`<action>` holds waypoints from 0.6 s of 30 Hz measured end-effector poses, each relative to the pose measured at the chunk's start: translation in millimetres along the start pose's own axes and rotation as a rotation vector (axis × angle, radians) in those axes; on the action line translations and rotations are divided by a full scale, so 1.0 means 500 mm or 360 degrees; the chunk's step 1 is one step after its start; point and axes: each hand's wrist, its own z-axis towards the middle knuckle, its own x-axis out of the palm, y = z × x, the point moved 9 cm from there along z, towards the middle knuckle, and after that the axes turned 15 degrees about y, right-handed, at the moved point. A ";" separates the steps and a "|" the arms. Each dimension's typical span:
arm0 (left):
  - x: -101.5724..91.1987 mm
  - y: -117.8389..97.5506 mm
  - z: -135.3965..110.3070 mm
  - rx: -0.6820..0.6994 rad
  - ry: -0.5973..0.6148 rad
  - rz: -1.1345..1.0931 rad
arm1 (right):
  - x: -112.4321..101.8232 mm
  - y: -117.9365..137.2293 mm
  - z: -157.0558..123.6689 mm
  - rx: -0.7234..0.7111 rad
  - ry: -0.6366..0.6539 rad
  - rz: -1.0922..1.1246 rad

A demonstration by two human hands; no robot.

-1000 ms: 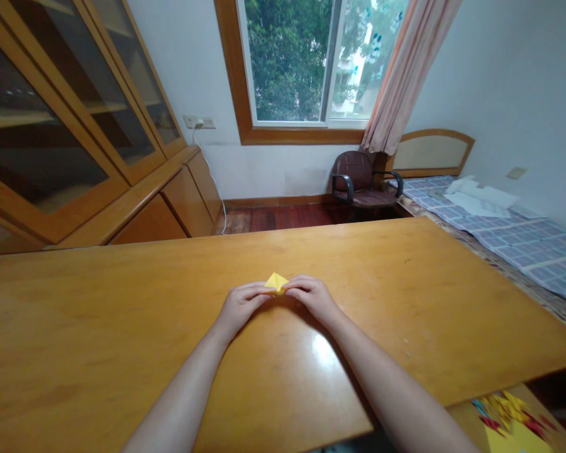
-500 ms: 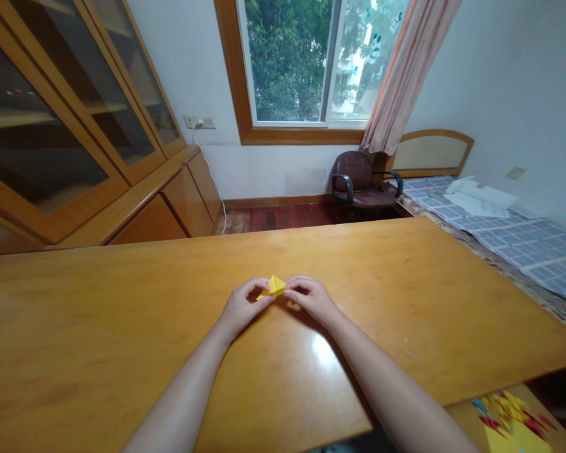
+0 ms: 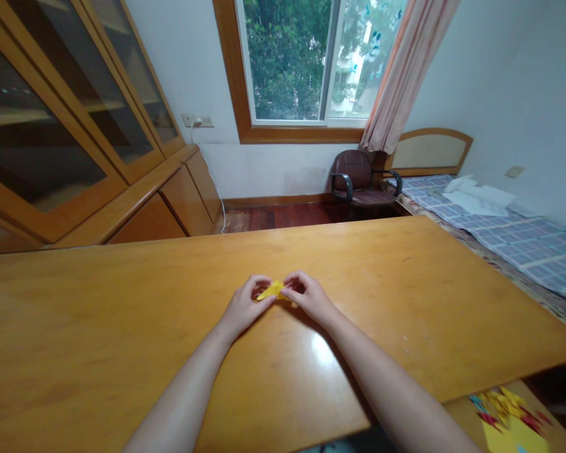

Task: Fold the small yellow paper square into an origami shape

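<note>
A small piece of folded yellow paper [image 3: 274, 289] is held between both hands, above the middle of the wooden table [image 3: 122, 327]. My left hand [image 3: 246, 304] pinches its left side with thumb and fingers. On the other side, my right hand [image 3: 310, 293] grips the right part of the paper, thumb toward me. The fingertips cover some of the paper, so its full shape is hidden.
At the lower right, a lower surface bears yellow paper sheets [image 3: 514, 435] and several small folded pieces [image 3: 504, 402] in yellow, red and blue. Beyond the table stand a brown armchair [image 3: 358, 179], a bed [image 3: 523, 233] and a glass-doored cabinet [image 3: 75, 113].
The yellow paper's raised peak now looks lower and flatter between the fingers. My right hand's fingers have shifted slightly up and left; my left hand has barely moved.
</note>
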 end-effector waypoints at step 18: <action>-0.001 0.011 0.007 -0.0022 0.0032 -0.0352 | 0.019 -0.004 0.003 0.0041 0.0154 0.0181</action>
